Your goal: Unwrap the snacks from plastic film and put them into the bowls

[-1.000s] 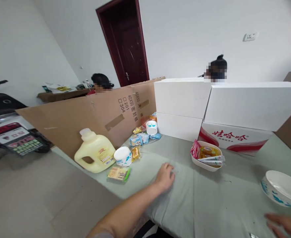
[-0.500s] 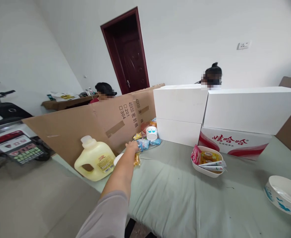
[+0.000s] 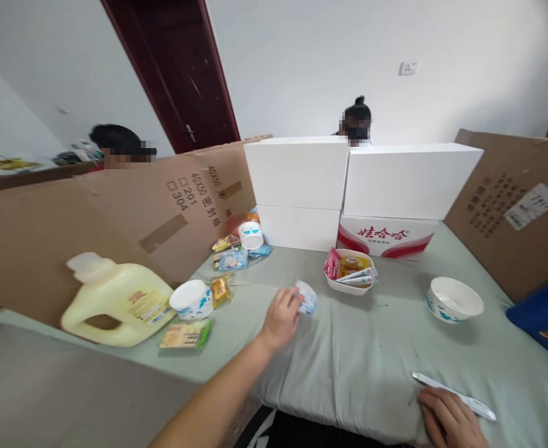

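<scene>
My left hand (image 3: 282, 318) is closed on a small blue-and-white plastic packet (image 3: 307, 297), held above the middle of the cloth. To its right sits an oval white bowl (image 3: 348, 289) with a pink packet (image 3: 333, 264), a yellow packet (image 3: 354, 266) and slim white packages (image 3: 355, 277) inside. My right hand (image 3: 451, 420) rests at the table's near right, fingers lying down on the cloth. Beside those fingers lies a slim white stick-shaped item (image 3: 458, 395); whether they touch it I cannot tell.
Leftward are a yellow jug (image 3: 136, 305), a paper bowl (image 3: 192, 300), a gold packet (image 3: 221, 289) and a green-edged packet (image 3: 186, 334). Another paper bowl (image 3: 250, 236) stands among packets. Right are a round bowl (image 3: 455, 298) and blue object (image 3: 544, 314). White boxes (image 3: 301, 174) and cardboard (image 3: 162, 205) form walls.
My left hand has come back from the far left items towards the middle, now with the blue-and-white packet. My right hand and the white stick-shaped item have come into view.
</scene>
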Motion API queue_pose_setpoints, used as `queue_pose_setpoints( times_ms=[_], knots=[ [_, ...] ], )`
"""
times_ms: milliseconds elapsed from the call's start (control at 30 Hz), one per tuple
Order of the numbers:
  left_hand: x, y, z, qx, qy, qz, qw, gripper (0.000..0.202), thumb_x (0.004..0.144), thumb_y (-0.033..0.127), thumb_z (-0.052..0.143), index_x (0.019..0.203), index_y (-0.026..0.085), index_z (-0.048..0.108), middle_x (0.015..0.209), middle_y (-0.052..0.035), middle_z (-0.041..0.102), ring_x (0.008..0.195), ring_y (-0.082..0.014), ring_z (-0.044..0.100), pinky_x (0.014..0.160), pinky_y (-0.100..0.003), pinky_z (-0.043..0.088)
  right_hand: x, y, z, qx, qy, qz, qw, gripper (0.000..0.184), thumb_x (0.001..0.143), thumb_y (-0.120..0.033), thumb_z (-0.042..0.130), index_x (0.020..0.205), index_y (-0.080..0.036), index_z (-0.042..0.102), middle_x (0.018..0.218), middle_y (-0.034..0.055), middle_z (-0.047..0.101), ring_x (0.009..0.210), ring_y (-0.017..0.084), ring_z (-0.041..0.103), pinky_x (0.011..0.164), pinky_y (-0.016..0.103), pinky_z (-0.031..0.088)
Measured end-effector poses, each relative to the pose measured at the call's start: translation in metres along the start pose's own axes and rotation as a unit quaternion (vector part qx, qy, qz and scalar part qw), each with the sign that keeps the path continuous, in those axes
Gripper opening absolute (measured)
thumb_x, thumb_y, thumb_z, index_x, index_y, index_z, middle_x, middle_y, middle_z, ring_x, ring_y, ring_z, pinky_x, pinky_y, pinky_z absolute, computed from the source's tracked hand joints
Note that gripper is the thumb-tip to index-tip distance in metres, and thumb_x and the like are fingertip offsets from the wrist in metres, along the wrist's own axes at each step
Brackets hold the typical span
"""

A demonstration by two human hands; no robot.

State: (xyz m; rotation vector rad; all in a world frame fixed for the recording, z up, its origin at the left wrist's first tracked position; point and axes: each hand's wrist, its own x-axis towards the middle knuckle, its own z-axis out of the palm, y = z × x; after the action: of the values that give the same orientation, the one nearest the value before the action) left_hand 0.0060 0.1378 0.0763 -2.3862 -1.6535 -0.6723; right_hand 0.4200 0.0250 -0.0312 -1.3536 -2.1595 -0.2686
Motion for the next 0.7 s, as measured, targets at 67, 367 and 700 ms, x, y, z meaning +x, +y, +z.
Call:
queue_pose_setpoints(
  times_ms=[67,367,700],
  knots=[
    [-0.021,0.046,0.026,-0.034,0.039,0.074,0.996,0.032,0.08,0.007,0.051,0.107,0.021,0.061,0.114,-0.0081,0.06,0.105,-0.0253,0.052,0.095,-0.042,0.046,0.013,0.0,-0.011,-0.027,0.025,0.03,0.999,0.026,0.087,-0.045,0.051,0.1,-0.028,0.066,0.106,0.0059,0.066,0.098,0.024,0.06,0.088,0.039,0.045],
    [-0.093,0.135,0.042,-0.127,0.072,0.136,0.98,0.028,0.083,0.012,0.049,0.107,0.017,0.062,0.117,-0.0112,0.06,0.116,-0.0264,0.052,0.101,-0.048,0.044,0.03,0.011,-0.016,-0.029,-0.043,0.088,0.995,0.034,0.096,-0.039,0.037,0.102,-0.021,0.065,0.092,0.0081,0.066,0.085,0.022,0.061,0.075,0.037,0.047],
    [-0.11,0.126,0.046,-0.171,0.065,0.145,0.972,0.028,0.085,0.007,0.046,0.107,0.016,0.061,0.12,-0.0125,0.06,0.125,-0.0265,0.047,0.099,-0.044,0.05,0.12,-0.112,-0.018,0.026,-0.194,-0.067,0.978,0.024,0.092,-0.016,0.045,0.11,-0.023,0.06,0.09,0.0045,0.062,0.077,0.018,0.061,0.069,0.03,0.047]
  ],
)
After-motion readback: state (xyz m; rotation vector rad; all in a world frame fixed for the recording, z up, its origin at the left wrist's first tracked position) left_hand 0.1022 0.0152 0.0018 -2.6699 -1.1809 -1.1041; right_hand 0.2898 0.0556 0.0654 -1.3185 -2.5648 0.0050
